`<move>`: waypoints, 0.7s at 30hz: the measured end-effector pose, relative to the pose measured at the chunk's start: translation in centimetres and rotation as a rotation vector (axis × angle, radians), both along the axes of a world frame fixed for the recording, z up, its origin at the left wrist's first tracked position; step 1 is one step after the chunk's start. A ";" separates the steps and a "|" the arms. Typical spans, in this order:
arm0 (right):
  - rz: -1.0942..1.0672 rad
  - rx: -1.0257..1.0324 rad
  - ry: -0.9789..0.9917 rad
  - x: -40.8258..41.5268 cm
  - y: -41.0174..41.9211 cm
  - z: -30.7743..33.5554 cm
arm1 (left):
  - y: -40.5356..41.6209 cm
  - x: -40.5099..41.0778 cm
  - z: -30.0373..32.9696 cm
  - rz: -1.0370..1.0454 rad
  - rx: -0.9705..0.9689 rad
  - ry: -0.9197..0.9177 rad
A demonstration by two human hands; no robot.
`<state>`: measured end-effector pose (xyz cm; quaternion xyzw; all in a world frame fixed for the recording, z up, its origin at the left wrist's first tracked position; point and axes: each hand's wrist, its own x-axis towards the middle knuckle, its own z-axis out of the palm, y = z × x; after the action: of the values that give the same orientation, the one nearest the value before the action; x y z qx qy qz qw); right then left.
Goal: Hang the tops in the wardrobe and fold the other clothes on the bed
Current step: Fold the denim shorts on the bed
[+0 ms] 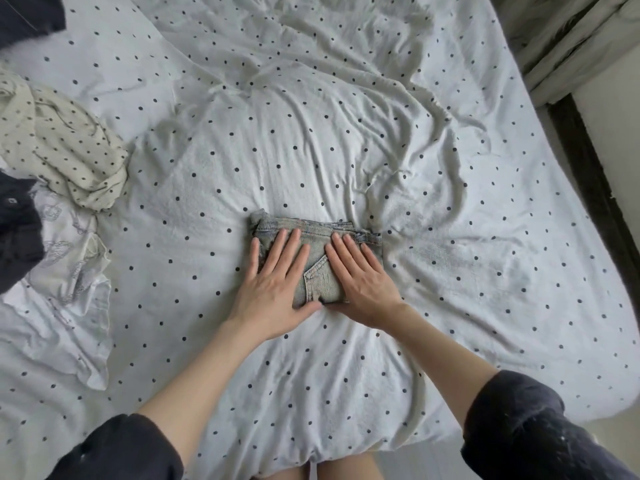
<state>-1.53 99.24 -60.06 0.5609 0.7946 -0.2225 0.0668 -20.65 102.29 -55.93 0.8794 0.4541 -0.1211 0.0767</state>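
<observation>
Mid-bed, on the dotted sheet [311, 133], lies a small folded denim piece [317, 278], pocket seam up; left hand [273, 282] flat on its left part, fingers straight and spread, grasping nothing, just pressing; right hand [360, 275] flat on its right part, fingers straight, also pressing, not gripping; thumbs nearly meet at the near edge of the denim; both forearms bare, dark sleeves [526, 427] pushed up; at left, well apart from the denim, a cream dotted garment [65, 143] lies crumpled; below it a white garment [69, 271], unfolded; dark clothes [17, 223] at the left edge, partly cut off.
</observation>
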 end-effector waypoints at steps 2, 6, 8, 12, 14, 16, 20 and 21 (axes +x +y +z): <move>-0.005 0.013 -0.016 -0.2 0.0 0.4 | -0.9 -0.4 0.4 -0.036 0.045 0.020; -0.099 0.138 -0.038 -1.1 -0.5 1.4 | -1.1 -0.2 0.9 -0.079 0.175 0.068; -0.142 0.226 -0.072 -1.5 -0.6 1.9 | -0.9 0.4 1.0 -0.101 0.250 0.094; -0.205 0.358 -0.097 -1.3 -1.3 4.0 | -1.0 1.0 2.5 -0.126 0.316 0.030; -0.252 0.389 -0.083 -0.9 -2.0 5.9 | -1.1 1.3 3.3 -0.143 0.301 -0.071; -0.311 0.401 -0.107 -0.2 -3.7 8.2 | -1.5 1.9 4.4 -0.160 0.282 -0.193; -0.460 0.444 -0.147 0.8 -9.0 12.5 | -4.0 3.9 7.5 -0.280 0.266 -0.401; -0.531 0.476 -0.171 1.2 -11.5 14.3 | -5.1 5.0 8.8 -0.360 0.251 -0.450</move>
<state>-0.32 87.78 -45.73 0.7639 0.6425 0.0067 -0.0595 -15.66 97.23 -47.11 0.9529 0.2742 0.1222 0.0434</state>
